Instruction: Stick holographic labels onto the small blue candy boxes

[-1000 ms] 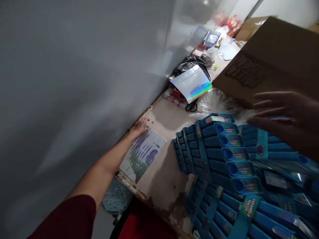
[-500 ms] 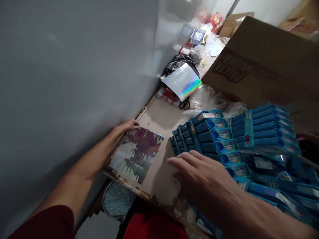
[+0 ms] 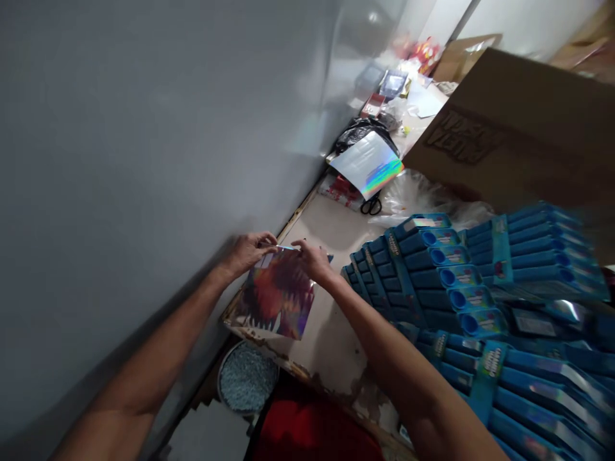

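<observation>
A shiny, mirror-like sheet (image 3: 273,294) lies at the near left corner of the worktable (image 3: 331,339), with dark red reflections across it. My left hand (image 3: 250,251) is closed at its far left corner, thumb and fingers pinching the edge. Farther right along that edge, my right hand (image 3: 313,259) is closed on the sheet too, its fingers curled over the border. The far edge looks slightly raised between the hands. Several blue boxes with round holes in their ends (image 3: 413,269) are stacked close to the right of my right forearm.
A grey wall (image 3: 168,128) borders the table's left side. Farther back lie a silvery holographic sheet (image 3: 368,163), black scissors (image 3: 371,203) and clear plastic (image 3: 423,192). A large cardboard box (image 3: 519,134) stands at the right. Below the near edge is a round container of pale blue bits (image 3: 247,378).
My right hand has moved from above the table beside the blue boxes onto the sheet's far edge. My left hand now pinches the corner. The view has shifted slightly.
</observation>
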A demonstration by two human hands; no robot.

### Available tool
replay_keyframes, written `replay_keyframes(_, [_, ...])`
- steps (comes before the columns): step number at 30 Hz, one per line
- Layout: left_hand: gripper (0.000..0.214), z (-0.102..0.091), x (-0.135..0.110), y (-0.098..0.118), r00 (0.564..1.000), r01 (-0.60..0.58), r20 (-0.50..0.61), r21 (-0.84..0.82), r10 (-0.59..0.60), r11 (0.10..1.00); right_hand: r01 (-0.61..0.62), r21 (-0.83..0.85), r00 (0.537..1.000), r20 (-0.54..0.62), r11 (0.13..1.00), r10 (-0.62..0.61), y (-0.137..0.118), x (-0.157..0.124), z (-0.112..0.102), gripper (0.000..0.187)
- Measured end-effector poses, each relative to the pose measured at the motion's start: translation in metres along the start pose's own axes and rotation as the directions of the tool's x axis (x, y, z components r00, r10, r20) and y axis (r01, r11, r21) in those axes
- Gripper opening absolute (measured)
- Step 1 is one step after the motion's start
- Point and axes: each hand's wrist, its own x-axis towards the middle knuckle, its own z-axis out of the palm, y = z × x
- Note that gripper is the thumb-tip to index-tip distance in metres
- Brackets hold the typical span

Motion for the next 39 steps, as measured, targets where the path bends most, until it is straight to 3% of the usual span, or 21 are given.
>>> replay_keyframes(3, [0.028,-0.007,-0.020,0.003,0.994,0.063,-0.090,0.000,-0.063,0.998,0.100,0.219,0.990,0.079,0.971,-0.120,0.014,-0.013,-0.003,0.029])
replay_keyframes(6, [0.029,-0.011,-0.029,0.013,0.990,0.135,-0.017,-0.138,-0.139,0.981,0.148,0.400,0.947,0.207,0.904,-0.246,0.015,-0.024,-0.031,0.033])
replay_keyframes(8, [0.031,-0.006,-0.030,0.017,0.982,0.189,0.049,-0.224,-0.183,0.956,0.121,0.379,0.933,0.271,0.917,-0.235,0.015,-0.024,-0.047,0.034])
replay_keyframes(10, [0.033,0.007,-0.030,0.013,0.971,0.239,0.078,-0.267,-0.226,0.934,0.092,0.231,0.946,0.284,0.969,-0.157,0.019,-0.017,-0.048,0.031])
replay_keyframes(13, [0.032,0.035,-0.027,-0.006,0.958,0.277,-0.001,-0.254,-0.287,0.927,0.093,-0.061,0.991,0.107,0.994,-0.086,0.027,-0.006,-0.022,0.024])
replay_keyframes(15, [0.029,0.051,-0.026,-0.021,0.949,0.290,-0.071,-0.196,-0.308,0.937,0.093,-0.196,0.993,-0.055,0.976,-0.106,0.030,-0.005,0.002,0.029])
replay_keyframes(17, [0.027,0.062,-0.025,-0.031,0.944,0.302,-0.097,-0.133,-0.315,0.944,0.115,-0.247,0.982,-0.118,0.962,-0.147,0.028,-0.008,0.024,0.038])
replay_keyframes(25, [0.037,0.061,-0.025,-0.034,0.951,0.276,-0.111,-0.123,-0.289,0.953,0.223,-0.252,0.961,-0.105,0.942,-0.256,0.007,-0.019,0.065,0.040])
replay_keyframes(39, [0.035,0.058,-0.049,-0.052,0.913,0.357,-0.133,-0.198,-0.386,0.913,0.351,-0.210,0.930,-0.037,0.912,-0.366,0.017,-0.043,0.114,0.059])
